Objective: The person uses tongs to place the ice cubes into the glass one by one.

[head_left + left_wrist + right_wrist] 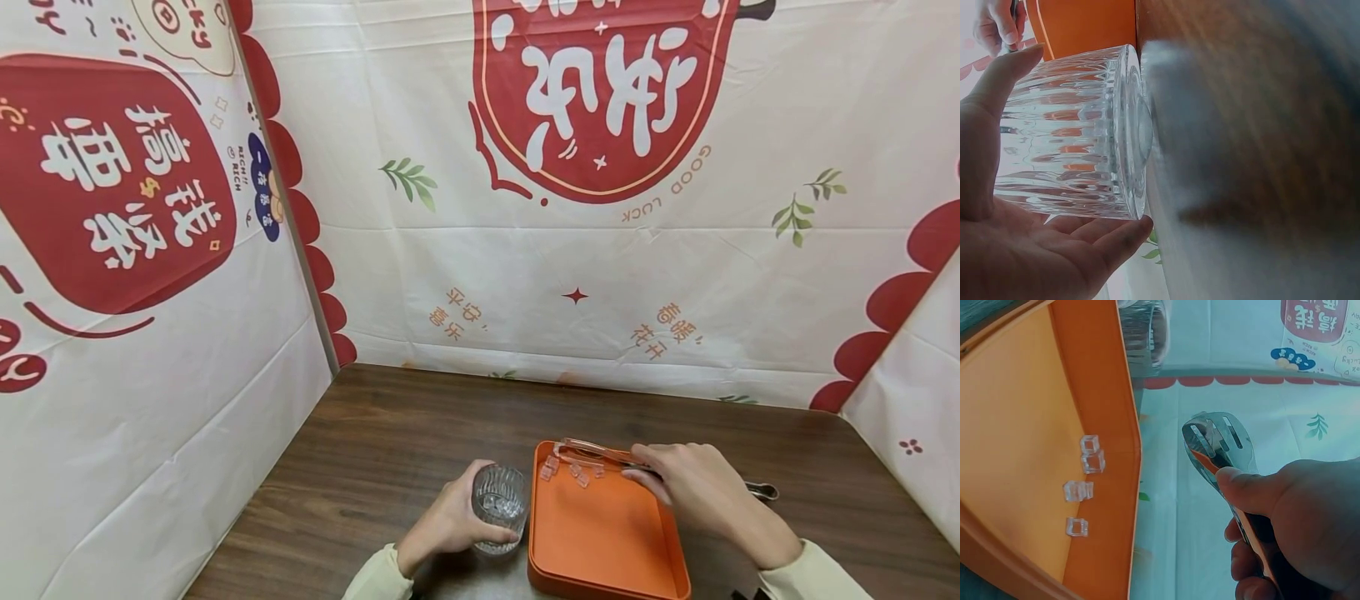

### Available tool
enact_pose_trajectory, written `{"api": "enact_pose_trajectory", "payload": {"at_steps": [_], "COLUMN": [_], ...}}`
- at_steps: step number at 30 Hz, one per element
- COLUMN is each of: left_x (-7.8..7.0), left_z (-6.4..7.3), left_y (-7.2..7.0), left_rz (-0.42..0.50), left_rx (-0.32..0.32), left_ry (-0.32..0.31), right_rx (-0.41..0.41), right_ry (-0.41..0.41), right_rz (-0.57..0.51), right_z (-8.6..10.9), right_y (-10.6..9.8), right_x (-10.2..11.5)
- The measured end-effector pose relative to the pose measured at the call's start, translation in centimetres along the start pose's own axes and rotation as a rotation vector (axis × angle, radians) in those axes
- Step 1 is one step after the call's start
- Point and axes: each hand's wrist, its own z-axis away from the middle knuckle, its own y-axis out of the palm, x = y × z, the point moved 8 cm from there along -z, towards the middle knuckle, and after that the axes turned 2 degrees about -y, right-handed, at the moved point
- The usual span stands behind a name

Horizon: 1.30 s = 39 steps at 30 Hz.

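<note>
My left hand [452, 514] grips a clear ribbed glass [497, 492], thumb on one side and fingers on the other. The left wrist view shows the glass [1075, 134] upright, its base at the wooden tabletop; I cannot tell what is inside. With my right hand [693, 492] I hold metal tongs [1219, 440] with slotted heads, above the far end of an orange tray [607, 533]. Several clear cubes [580, 475] lie in the tray near its far wall; the right wrist view shows these cubes [1092, 462] too. Whether the tongs pinch a cube is unclear.
The dark wooden table [360, 450] extends around the tray and glass. Printed white cloth [420, 275] hangs behind the table, with more cloth on the left and right sides. The tray's raised walls stand right beside the glass.
</note>
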Motion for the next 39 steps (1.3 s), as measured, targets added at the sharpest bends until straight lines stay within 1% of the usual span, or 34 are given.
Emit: {"api": "enact_pose_trajectory", "payload": {"at_steps": [8, 21, 25, 32, 39], "left_x": [0.1, 0.1, 0.1, 0.0, 0.0], "left_z": [0.0, 0.0, 0.0, 0.0, 0.0], "left_y": [0.0, -0.1, 0.0, 0.0, 0.0], "left_rz": [-0.002, 0.016, 0.017, 0.013, 0.004], "left_rx": [-0.009, -0.009, -0.008, -0.01, -0.015], "left_ry": [0.008, 0.002, 0.0, 0.008, 0.013], "right_rx": [-0.004, -0.067, -0.073, -0.06, -0.062], "right_ry": [-0.016, -0.079, -0.097, -0.117, -0.129], "right_rz": [0.012, 0.0, -0.022, -0.063, -0.078], "right_z": [-0.5, -1.8, -2.3, -3.1, -3.7], "right_y": [-0.5, -1.3, -1.2, -0.8, -0.4], "right_x": [0.4, 1.9, 2.6, 3.7, 4.5]}}
